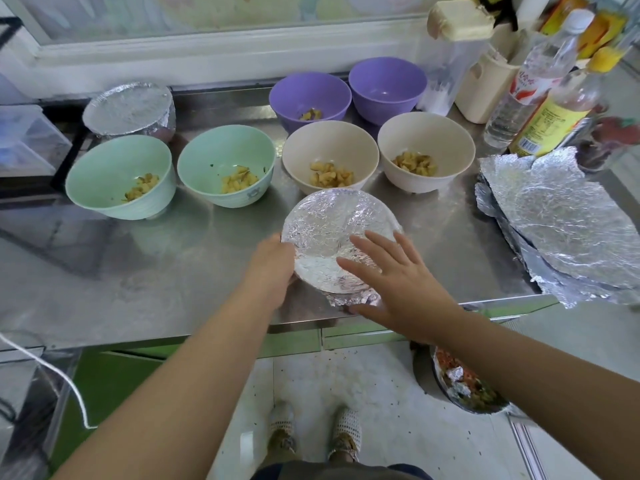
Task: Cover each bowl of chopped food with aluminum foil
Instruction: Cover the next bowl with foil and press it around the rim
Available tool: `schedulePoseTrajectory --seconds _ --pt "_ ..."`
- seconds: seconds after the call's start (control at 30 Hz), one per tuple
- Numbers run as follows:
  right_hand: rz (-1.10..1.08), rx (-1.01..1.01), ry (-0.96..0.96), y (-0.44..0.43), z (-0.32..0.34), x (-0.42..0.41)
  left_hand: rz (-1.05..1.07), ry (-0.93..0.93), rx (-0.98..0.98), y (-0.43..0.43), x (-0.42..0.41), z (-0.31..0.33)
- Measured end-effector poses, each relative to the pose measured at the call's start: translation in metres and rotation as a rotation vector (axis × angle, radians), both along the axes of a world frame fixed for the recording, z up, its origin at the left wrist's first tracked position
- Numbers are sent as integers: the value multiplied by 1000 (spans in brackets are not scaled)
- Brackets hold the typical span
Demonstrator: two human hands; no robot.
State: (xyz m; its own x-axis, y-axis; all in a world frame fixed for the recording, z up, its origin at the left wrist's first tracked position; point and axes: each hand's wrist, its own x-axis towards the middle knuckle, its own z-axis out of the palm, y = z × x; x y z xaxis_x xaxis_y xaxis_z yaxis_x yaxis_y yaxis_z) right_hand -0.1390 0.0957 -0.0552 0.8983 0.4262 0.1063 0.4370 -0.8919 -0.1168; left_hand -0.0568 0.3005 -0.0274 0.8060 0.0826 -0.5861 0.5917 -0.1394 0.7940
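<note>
Head view: a foil-covered bowl (332,237) sits at the 6 o'clock side of the tabletop (156,271), close to its front edge. The left hand (273,263) presses against the bowl's rim at 9 o'clock. Its fingers are hidden behind the bowl, so whether they curl round it cannot be told. The right hand (398,285) lies over the foil from 4 o'clock, with its fingers (367,244) straight and spread, gripping nothing, and the thumb by the bunched foil at the 5 o'clock rim.

The main risk looks to be the edge. A firm smoothing stroke toward 6 o'clock could slide the bowl off the front of the slick metal surface. Pressing down at the centre of the foil, where nothing supports it, could dent or tear it. The crumpled fold at 5 o'clock seems looser than the rest and may spring open if it is not crimped.

Six bowls wait uncovered: two green bowls (114,168) at 10 o'clock, two beige bowls (325,150) at 12 o'clock and two purple bowls (308,91) behind them. They are close enough that a careless reach could knock one. A second covered bowl (128,109) stands at far 10 o'clock. The stack of foil sheets (561,216) at 3 o'clock overhangs the tabletop corner and could slip to the floor.
</note>
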Motion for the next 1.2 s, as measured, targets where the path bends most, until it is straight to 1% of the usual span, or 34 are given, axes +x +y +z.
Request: schedulePoseTrajectory --seconds 0.03,0.13,0.17,0.2,0.27,0.3,0.37,0.47,0.57,0.63,0.83,1.0,1.1,1.13,1.2 --pt "34 -16 18 -3 2 4 -40 10 -23 2 5 2" --pt "63 -83 31 -5 6 13 -123 -5 -180 3 11 2" --pt "62 -102 39 -3 8 15 -106 -26 -211 3 7 2" --pt "58 -118 52 -2 9 17 -46 -49 -219 5 2 -4" --pt "33 -148 80 -1 12 22 102 -123 -144 7 -21 -15" --pt "18 -164 94 -1 13 24 134 -172 -79 6 -36 -19" --pt "7 -202 117 0 13 27 74 -219 -13 -1 -67 -26" --pt "17 -248 137 1 12 28 -29 -222 -72 -16 -92 -29" --pt "18 -264 160 2 12 29 21 -244 -142 -24 -95 -35" --pt "19 -278 170 3 13 30 52 -255 -144 -28 -96 -39" --pt "9 -291 177 3 12 30 75 -354 -35 -31 -96 -42" --pt "12 -284 185 4 12 30 -14 -433 115 -19 -91 -47" --pt "48 -216 86 8 15 27 -72 -455 171 -16 -90 -45" --pt "86 -155 13 12 14 25 -73 -458 156 -15 -91 -44" --pt "186 32 -174 22 7 21 -64 -465 129 -15 -92 -42"
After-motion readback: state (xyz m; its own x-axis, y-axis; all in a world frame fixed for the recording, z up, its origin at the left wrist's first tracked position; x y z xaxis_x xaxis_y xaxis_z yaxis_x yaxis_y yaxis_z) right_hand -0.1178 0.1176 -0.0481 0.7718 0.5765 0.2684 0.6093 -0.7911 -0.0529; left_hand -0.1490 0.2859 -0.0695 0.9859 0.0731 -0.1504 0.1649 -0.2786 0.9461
